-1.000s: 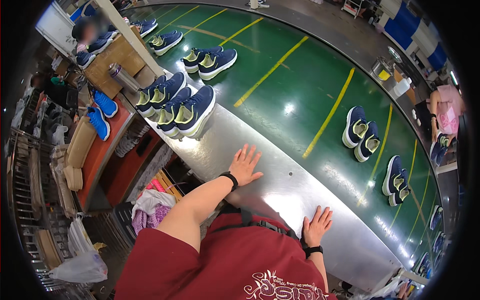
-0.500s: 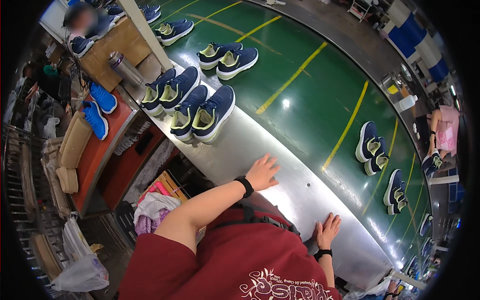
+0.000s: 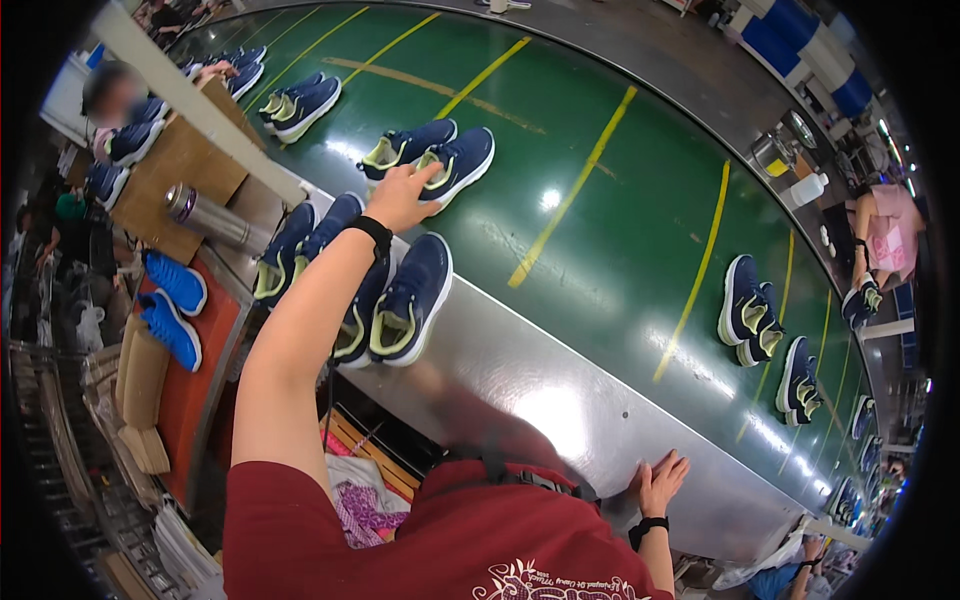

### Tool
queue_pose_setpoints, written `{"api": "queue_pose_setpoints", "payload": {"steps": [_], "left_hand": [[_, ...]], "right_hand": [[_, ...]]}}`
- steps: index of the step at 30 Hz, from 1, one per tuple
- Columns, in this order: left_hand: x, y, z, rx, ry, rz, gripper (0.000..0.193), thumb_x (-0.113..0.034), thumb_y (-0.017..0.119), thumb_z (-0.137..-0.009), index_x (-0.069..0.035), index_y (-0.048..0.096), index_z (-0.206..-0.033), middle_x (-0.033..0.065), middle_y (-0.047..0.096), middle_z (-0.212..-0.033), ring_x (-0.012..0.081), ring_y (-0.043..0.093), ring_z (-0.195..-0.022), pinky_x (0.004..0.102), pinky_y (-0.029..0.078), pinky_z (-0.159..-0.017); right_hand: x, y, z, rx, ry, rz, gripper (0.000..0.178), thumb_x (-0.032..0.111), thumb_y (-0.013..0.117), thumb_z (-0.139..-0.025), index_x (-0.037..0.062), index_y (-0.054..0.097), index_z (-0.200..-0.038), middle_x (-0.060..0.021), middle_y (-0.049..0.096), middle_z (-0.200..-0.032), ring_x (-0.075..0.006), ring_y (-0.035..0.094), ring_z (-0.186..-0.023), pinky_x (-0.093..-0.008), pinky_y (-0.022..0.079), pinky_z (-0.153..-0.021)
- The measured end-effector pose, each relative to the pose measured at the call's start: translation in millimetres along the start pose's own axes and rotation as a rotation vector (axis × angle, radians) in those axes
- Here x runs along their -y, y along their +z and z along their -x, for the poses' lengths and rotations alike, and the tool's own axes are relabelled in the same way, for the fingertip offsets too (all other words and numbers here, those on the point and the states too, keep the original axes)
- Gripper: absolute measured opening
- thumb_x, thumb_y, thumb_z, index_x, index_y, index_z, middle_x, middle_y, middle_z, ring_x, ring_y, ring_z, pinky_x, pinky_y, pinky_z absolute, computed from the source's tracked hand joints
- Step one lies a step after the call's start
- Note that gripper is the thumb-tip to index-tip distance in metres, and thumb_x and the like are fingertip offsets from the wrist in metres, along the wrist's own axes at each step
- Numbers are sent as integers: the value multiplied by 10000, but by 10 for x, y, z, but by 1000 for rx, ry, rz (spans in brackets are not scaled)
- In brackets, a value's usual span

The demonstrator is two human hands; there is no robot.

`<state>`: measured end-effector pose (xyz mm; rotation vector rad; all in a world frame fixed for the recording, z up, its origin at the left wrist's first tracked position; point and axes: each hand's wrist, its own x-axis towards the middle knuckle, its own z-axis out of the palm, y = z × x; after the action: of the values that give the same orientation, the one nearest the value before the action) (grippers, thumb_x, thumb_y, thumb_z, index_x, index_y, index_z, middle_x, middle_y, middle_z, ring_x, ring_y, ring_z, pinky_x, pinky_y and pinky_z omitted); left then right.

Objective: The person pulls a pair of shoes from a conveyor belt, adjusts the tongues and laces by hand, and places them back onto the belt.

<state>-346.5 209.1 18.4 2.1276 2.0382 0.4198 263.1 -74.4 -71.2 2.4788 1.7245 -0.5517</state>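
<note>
My left hand [image 3: 400, 195] reached to upper centre, fingers loosely curled on a navy sneaker [image 3: 455, 163] on the green belt [image 3: 620, 230], grip unclear; right hand [image 3: 660, 483] lay flat, open, on the steel surface [image 3: 540, 400].

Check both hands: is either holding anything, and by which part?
Left hand reaches the navy shoe at its heel collar; grip unclear. Right hand lies flat on the metal ledge.
</note>
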Motion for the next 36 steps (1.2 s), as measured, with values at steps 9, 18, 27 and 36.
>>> {"api": "queue_pose_setpoints", "payload": {"steps": [9, 18, 27, 36], "left_hand": [[611, 394, -462, 236, -330, -370, 579, -551, 713, -683, -364, 564, -1211, 169, 485, -1317, 332, 378, -1292, 495, 201, -1087], [48, 383, -729, 161, -85, -336, 488, -560, 735, -634, -189, 695, -948, 98, 680, -940, 293, 640, -898, 428, 500, -749], [-1474, 474, 7, 186, 115, 44, 470, -573, 678, -675, -170, 709, -916, 116, 682, -807, 300, 662, -774, 429, 515, -682], [-2571, 818, 1610, 212, 354, 5, 321, -426, 713, -704, -149, 682, -864, 85, 610, -809, 268, 569, -866, 395, 393, -775]], "right_hand": [[226, -26, 33, 47, 110, -28, 847, 444, 606, -842, 69, 185, -1475, -255, 63, -1529, -414, 31, -1423, -547, 103, -1117], [186, 60, 2, 19, 106, 4, 868, 427, 622, -824, 74, 176, -1479, -251, 66, -1531, -423, 34, -1420, -557, 94, -1114], [215, 76, -22, 35, 130, 39, 842, 428, 592, -848, 95, 161, -1491, -246, 51, -1537, -409, 25, -1427, -577, 94, -1106], [367, 31, -21, -2, 33, 43, 836, 438, 604, -848, 103, 176, -1484, -293, 114, -1507, -457, 82, -1403, -591, 160, -1085]]}}
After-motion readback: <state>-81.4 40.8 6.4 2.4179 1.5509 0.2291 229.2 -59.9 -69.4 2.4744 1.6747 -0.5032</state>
